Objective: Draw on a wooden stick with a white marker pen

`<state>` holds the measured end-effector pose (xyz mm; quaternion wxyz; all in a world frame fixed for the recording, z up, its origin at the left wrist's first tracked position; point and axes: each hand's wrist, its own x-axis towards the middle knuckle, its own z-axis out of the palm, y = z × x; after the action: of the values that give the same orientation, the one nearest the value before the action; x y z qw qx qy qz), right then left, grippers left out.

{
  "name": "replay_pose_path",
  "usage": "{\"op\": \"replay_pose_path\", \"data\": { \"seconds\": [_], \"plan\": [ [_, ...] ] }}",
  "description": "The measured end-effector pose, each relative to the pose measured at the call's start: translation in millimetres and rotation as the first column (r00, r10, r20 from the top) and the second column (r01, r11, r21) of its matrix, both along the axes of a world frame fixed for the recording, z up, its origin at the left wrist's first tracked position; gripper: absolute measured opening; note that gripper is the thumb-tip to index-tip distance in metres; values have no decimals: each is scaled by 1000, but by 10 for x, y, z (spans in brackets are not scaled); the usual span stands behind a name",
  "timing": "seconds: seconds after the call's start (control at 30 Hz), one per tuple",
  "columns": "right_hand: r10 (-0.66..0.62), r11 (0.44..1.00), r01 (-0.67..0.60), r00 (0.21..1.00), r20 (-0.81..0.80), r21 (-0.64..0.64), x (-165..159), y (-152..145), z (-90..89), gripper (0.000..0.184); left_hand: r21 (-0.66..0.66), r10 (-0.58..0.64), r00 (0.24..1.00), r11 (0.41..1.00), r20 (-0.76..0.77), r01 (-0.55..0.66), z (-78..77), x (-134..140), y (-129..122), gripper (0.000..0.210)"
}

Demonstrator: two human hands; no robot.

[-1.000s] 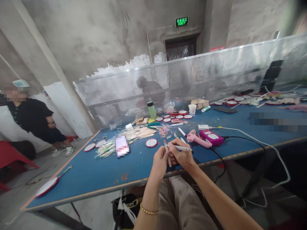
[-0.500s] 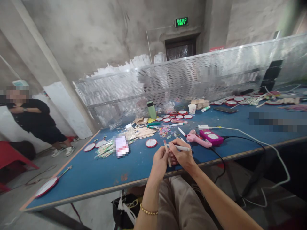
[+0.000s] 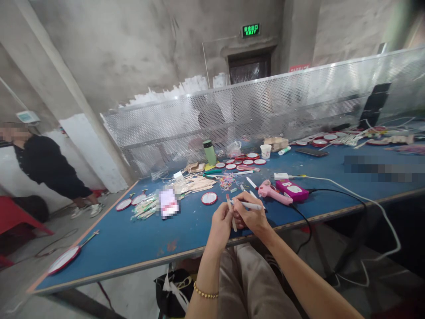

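My left hand (image 3: 223, 220) is closed on a flat wooden stick (image 3: 229, 203) with a reddish upper end, held upright above the table's front edge. In my right hand (image 3: 254, 218) is a white marker pen (image 3: 249, 205), its tip end close to the stick. Ahead of my hands lies a round, red-rimmed white disc (image 3: 209, 198). A pink hot glue gun (image 3: 274, 193) rests to the right, against a magenta box (image 3: 292, 190). Loose coloured rubber bands (image 3: 228, 181) lie just beyond my hands.
On the blue table (image 3: 186, 221) are wooden sticks (image 3: 199, 184), a green bottle (image 3: 209, 153), a paper cup (image 3: 265, 151) and a phone (image 3: 312, 152). A red-rimmed disc on a stick (image 3: 64, 260) lies at the left edge. Cables trail off the right side. A person (image 3: 49, 164) stands at left.
The person at left has leaned further to the left. My hands, the stick and the pen have barely moved.
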<state>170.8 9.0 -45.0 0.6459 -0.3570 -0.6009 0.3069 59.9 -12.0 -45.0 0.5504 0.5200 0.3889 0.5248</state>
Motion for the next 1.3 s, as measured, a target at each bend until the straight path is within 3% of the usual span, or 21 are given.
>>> {"op": "replay_pose_path", "data": {
  "seconds": [1.3],
  "plan": [
    [-58, 998, 56, 997, 44, 38, 12, -21, 27, 22, -19, -10, 1000, 1000, 24, 11, 4, 1, 5, 36]
  ]
}}
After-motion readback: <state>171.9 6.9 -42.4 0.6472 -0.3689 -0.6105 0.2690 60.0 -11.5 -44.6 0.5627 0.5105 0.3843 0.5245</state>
